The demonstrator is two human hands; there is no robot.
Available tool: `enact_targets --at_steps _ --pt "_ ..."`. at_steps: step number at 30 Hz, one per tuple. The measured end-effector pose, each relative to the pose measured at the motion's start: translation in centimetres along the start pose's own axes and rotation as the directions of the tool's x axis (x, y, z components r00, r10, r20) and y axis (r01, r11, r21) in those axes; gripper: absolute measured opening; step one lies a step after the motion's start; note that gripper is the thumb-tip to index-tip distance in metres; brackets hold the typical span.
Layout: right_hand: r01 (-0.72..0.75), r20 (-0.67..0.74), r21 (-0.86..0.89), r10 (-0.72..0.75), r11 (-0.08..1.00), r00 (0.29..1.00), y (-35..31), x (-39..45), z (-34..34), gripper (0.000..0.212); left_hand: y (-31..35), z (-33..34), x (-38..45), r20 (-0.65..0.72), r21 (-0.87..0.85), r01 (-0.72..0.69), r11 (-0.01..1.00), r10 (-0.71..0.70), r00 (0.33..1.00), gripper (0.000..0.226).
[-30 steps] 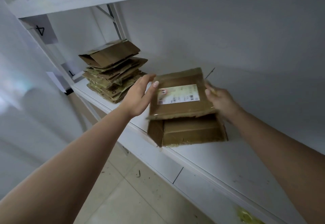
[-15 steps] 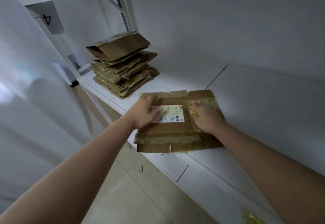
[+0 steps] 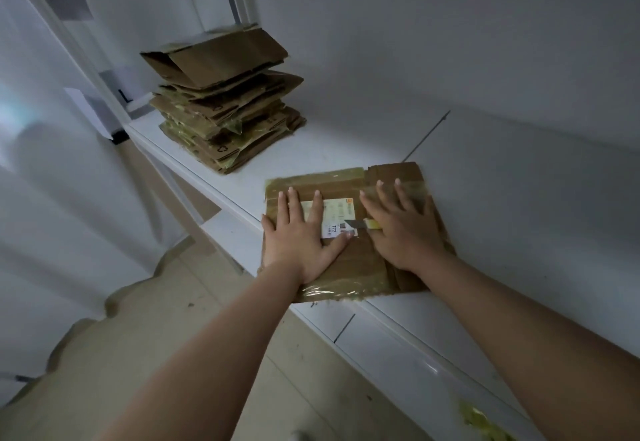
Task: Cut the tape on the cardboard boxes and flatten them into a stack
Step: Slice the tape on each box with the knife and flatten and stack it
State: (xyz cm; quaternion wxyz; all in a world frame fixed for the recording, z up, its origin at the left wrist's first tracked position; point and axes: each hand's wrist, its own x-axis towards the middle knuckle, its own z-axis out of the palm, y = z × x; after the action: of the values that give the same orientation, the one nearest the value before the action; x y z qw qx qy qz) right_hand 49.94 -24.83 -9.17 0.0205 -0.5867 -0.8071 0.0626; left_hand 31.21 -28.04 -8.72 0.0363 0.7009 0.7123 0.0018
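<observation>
At upper left of the frame, a stack of flattened cardboard boxes (image 3: 221,101) is sitting on the white shelf (image 3: 346,142), well apart from the work in hand and likely waiting to receive the next piece. At centre, a person is pressing a collapsed cardboard box (image 3: 349,232) flat against the shelf near its front edge, apparently to crush out the last of its spring before stacking. The left hand (image 3: 304,232) is lying palm down with fingers spread straight across the white shipping label (image 3: 337,218), its grip open and holding nothing. Just beside it, the right hand (image 3: 403,229) is also bearing down with fingers splayed, while a yellow-handled box cutter (image 3: 363,223) is poking out leftward from under its thumb side, seemingly trapped against the palm rather than gripped by the fingers. Both forearms are reaching straight in from the lower frame.
</observation>
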Motion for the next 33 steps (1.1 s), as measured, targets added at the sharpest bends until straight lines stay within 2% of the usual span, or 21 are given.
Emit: enact_targets --at_steps 7,11,13,16,19,24,30,33 --pt "-0.033 -0.015 -0.006 0.033 0.999 0.999 -0.5 -0.2 -0.1 0.059 -0.1 0.3 -0.3 -0.111 -0.09 -0.001 0.996 -0.009 0.994 0.084" --pt "-0.114 -0.019 0.024 0.114 0.993 0.993 -0.9 -1.3 -0.1 0.059 0.5 -0.8 -0.4 -0.136 0.03 -0.041 0.999 0.045 0.99 0.075" --pt "-0.181 -0.031 0.01 0.181 0.983 0.983 -1.1 -2.1 -0.1 0.061 1.4 -1.3 -0.1 -0.136 0.085 -0.072 0.994 0.083 0.987 0.071" --pt "-0.222 -0.043 -0.009 0.221 0.975 0.974 -0.5 -2.3 -0.3 0.061 3.1 -1.4 0.2 -0.058 0.022 -0.105 0.994 0.106 0.993 0.076" --pt "-0.208 -0.062 0.006 0.208 0.978 0.976 1.2 -1.8 -0.6 0.058 3.3 -0.7 0.2 0.064 -0.002 -0.193 0.981 0.193 0.979 0.087" --pt "-0.2 -0.088 0.016 0.201 0.98 0.976 1.8 -1.4 -0.2 0.057 2.4 0.6 -0.3 -0.084 -0.018 -0.23 0.973 0.228 0.97 0.076" --pt "-0.189 -0.081 -0.023 0.186 0.982 0.979 1.8 -1.0 -1.3 0.053 2.7 0.7 -0.6 -0.064 0.016 -0.231 0.973 0.231 0.971 0.073" --pt "-0.192 -0.184 -0.043 0.181 0.98 0.966 1.5 0.6 -2.5 0.047 2.6 0.6 -0.4 -0.064 0.004 -0.229 0.973 0.229 0.971 0.074"
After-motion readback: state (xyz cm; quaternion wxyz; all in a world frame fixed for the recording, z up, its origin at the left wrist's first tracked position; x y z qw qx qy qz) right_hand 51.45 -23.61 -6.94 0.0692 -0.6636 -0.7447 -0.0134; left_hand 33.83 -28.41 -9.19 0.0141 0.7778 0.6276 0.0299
